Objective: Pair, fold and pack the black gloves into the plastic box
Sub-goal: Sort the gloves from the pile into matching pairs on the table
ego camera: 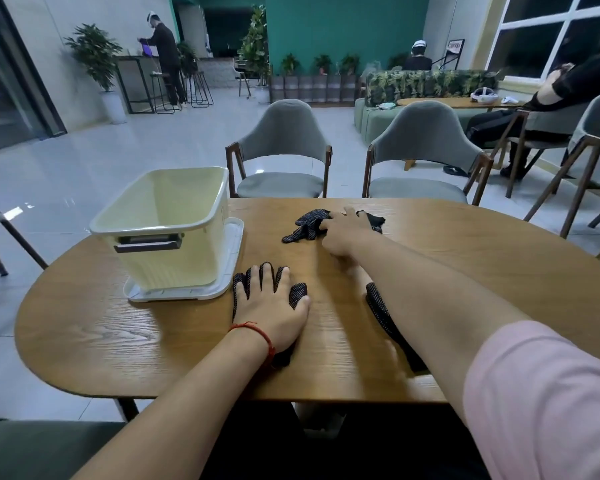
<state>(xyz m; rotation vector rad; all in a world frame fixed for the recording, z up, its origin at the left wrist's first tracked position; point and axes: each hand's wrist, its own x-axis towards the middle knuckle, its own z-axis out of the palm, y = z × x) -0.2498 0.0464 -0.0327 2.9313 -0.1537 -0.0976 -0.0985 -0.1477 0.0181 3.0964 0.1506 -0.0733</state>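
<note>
The table (pixel 118 323) is a rounded oval of warm brown wood with a clear grain and a slight sheen. On its left part stands the plastic box (pixel 174 258), pale cream and slightly see-through, with rounded corners, a thick rolled rim and a grey handle (pixel 148 242) on the near end. It is open at the top and sits on its flat white lid (pixel 234 244). All the gloves in view lie outside it on the wood. They are black knit dotted with small white grip spots. The near glove (pixel 298 294) lies flat just right of the box, its long axis running away from the person and its fingers pointing to the far side. The left hand (pixel 274 306), with a red string bracelet (pixel 257 332) at the wrist, is spread flat on top of it, fingers straight and pressing. A second glove (pixel 381 313) lies lengthwise beneath the right forearm, mostly hidden. Farther off, a crumpled glove heap (pixel 305 226) points its fingers left and toward the person. The right hand (pixel 343 230), reaching from a pink sleeve (pixel 534 393), lies on it; whether it grasps the fabric cannot be told.
</note>
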